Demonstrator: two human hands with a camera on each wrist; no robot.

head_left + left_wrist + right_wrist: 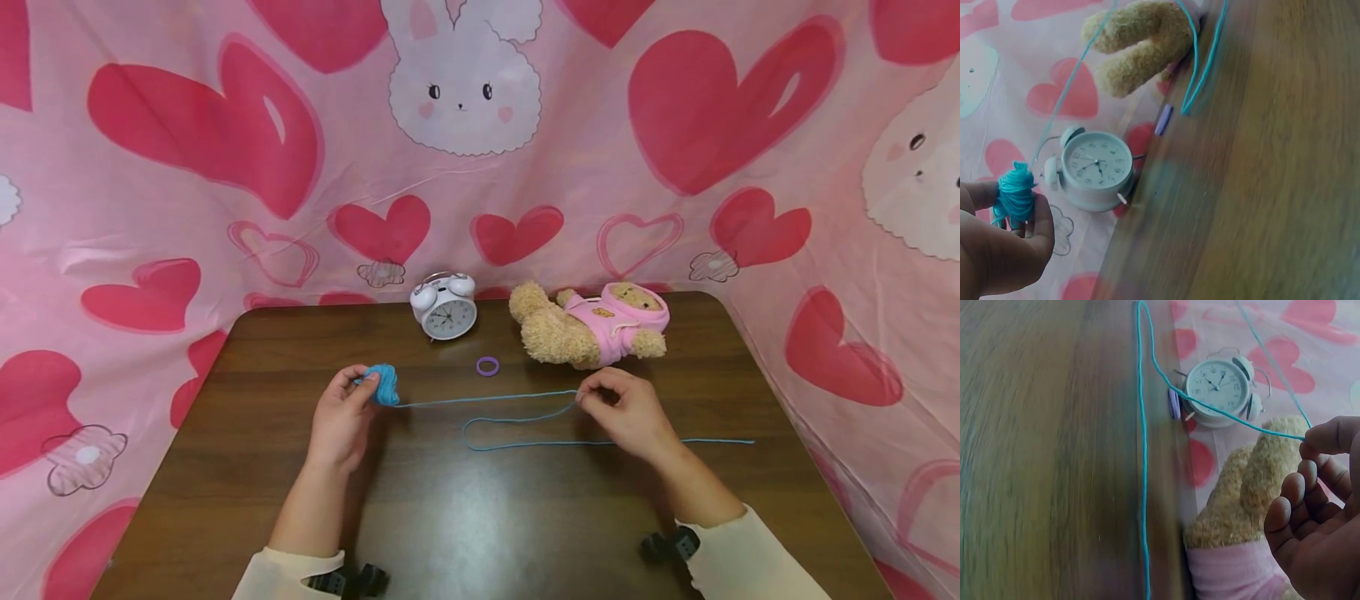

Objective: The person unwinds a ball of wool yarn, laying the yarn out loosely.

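A small bundle of blue yarn [385, 384] is held between the thumb and fingers of my left hand [346, 422], raised over the left half of the table. From it a strand of yarn [487, 399] runs straight across to my right hand [632, 414], which pinches it between thumb and forefinger. Past that pinch the yarn drops into a loop on the table and trails off to the right, ending beyond my right wrist. In the left wrist view the wound bundle [1015, 195] shows close up, with fingers on both sides of it.
At the back of the dark wooden table [465, 517] stands a white twin-bell alarm clock [448, 308]. A teddy bear [588, 325] in a pink hoodie lies to its right. A purple ring [487, 367] lies between them, nearer the front. Pink heart-patterned cloth [450, 183] hangs behind.
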